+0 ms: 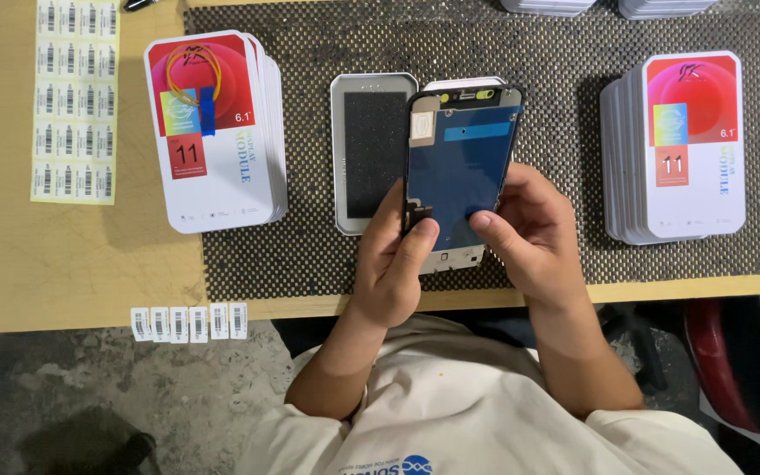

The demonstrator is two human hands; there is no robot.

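Screen [459, 167] between both hands' fingers [421, 237] (upright)

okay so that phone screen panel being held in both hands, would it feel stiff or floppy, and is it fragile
The display panel looks thin and flat, so probably light and fairly stiff. Its small flex tab near the left hand likely bends easily. The right hand grips only its edge; such a thin panel probably cracks if twisted.

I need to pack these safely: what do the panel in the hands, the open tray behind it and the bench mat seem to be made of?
Phone display panel: looks like glass with a glossy dark back film that catches blue reflections.
Open tray: apparently white moulded plastic, with a dark matte insert, probably foam.
Mat: seemingly soft rubber or foam mesh, going by its dotted open weave.
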